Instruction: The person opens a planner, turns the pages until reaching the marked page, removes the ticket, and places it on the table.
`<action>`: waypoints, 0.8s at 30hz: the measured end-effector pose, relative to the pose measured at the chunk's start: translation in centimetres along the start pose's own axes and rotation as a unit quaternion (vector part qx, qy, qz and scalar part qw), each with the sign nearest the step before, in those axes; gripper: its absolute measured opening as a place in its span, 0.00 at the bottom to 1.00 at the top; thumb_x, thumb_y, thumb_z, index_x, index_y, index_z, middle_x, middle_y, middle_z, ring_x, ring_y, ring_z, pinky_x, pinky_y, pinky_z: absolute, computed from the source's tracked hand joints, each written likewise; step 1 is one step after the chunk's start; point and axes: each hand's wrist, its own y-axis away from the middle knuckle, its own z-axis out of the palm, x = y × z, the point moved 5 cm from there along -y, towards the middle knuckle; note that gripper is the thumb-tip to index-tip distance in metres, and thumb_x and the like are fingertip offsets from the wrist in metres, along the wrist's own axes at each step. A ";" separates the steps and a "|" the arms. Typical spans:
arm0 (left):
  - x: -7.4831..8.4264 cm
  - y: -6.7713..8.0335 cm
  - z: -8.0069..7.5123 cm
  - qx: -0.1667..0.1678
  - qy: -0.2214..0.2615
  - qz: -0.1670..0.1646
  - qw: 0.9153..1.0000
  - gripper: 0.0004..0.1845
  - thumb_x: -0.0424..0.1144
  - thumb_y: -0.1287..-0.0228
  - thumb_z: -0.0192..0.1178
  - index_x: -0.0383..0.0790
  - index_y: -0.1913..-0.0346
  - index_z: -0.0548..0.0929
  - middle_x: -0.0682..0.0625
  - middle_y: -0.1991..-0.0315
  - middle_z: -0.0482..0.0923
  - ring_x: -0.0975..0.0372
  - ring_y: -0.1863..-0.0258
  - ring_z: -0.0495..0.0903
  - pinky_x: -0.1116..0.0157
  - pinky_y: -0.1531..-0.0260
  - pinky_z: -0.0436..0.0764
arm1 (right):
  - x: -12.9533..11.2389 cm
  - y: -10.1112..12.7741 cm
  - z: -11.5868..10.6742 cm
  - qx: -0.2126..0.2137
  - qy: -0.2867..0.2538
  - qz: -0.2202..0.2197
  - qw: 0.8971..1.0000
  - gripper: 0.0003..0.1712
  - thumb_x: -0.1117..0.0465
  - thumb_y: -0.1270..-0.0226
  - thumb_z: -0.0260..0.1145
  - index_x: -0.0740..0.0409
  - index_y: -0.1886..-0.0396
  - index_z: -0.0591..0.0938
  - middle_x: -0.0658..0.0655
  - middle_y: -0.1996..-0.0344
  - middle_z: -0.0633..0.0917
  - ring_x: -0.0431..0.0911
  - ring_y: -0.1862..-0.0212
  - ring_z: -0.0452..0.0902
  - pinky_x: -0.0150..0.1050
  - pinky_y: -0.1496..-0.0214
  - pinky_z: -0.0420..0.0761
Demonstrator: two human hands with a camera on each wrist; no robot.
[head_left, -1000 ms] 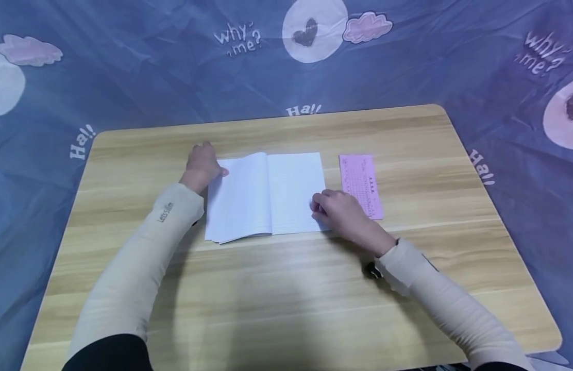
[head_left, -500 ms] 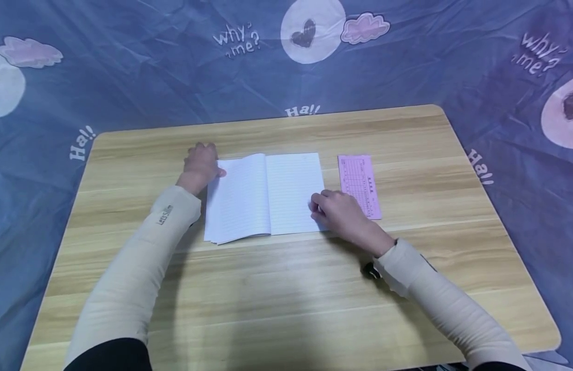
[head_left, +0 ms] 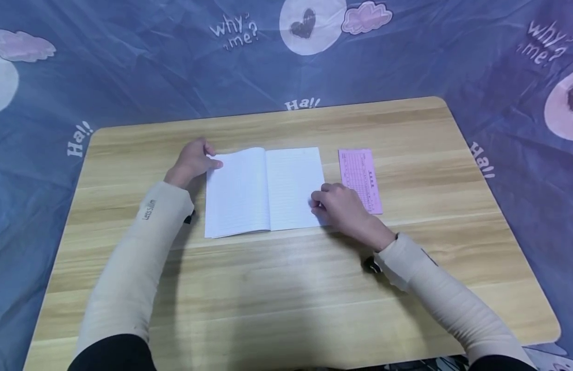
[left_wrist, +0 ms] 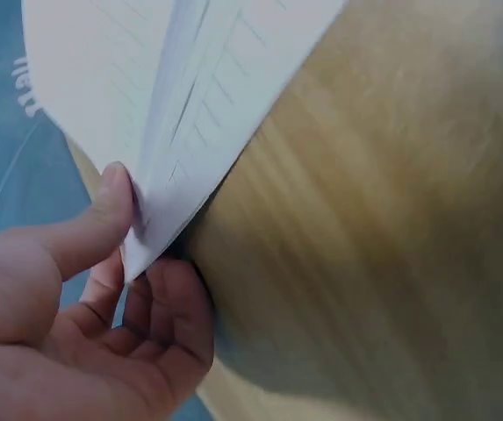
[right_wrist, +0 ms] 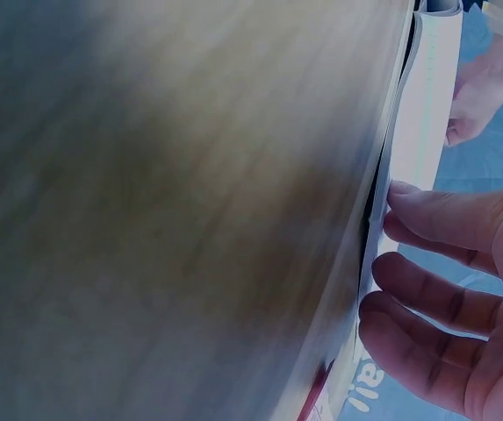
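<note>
An open lined notebook (head_left: 263, 190) lies flat on the wooden table (head_left: 291, 288). My left hand (head_left: 194, 159) is at its top left corner. In the left wrist view the thumb (left_wrist: 102, 219) lies on top of the corner of the left pages (left_wrist: 190, 105) with the fingers curled underneath, pinching them. My right hand (head_left: 337, 206) rests on the outer edge of the right page. In the right wrist view its fingertips (right_wrist: 409, 197) touch the page edge (right_wrist: 427, 105), fingers loosely bent. A pink printed slip (head_left: 360, 179) lies just right of the notebook, beside the right hand.
The table stands on a blue printed cloth (head_left: 129, 62) that surrounds it on all sides. Bare wood runs from the notebook to the near edge and along the far edge. Both forearms wear beige sleeves.
The left hand has shifted slightly left at the notebook's corner, and the left pages lie flatter. The right hand stays on the right page's edge.
</note>
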 end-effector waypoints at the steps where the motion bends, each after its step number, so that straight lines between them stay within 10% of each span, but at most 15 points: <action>1: -0.2 0.0 -0.1 0.002 0.016 -0.001 1.000 0.20 0.37 0.35 0.68 0.32 0.48 0.71 0.39 0.49 0.69 0.48 0.50 0.68 0.52 0.47 0.69 | 0.0 0.0 0.0 0.000 0.001 0.000 1.000 0.07 0.62 0.44 0.79 0.53 0.71 0.85 0.50 0.75 0.79 0.46 0.72 0.74 0.40 0.70 0.77; 12: 0.6 1.0 -1.8 0.026 0.167 0.004 0.986 0.22 0.31 0.37 0.67 0.36 0.43 0.71 0.48 0.54 0.66 0.59 0.57 0.67 0.61 0.57 0.72 | 0.1 -0.1 -0.1 -0.009 -0.001 0.010 1.000 0.07 0.61 0.45 0.79 0.53 0.70 0.87 0.50 0.73 0.80 0.47 0.71 0.74 0.40 0.69 0.78; 24: 7.6 2.6 -2.4 0.074 0.294 0.022 0.953 0.25 0.24 0.44 0.63 0.40 0.43 0.73 0.46 0.56 0.72 0.60 0.65 0.75 0.65 0.65 0.81 | -0.1 -0.2 -0.3 -0.015 -0.007 0.014 1.000 0.07 0.61 0.43 0.79 0.55 0.69 0.87 0.51 0.73 0.82 0.46 0.71 0.75 0.39 0.67 0.77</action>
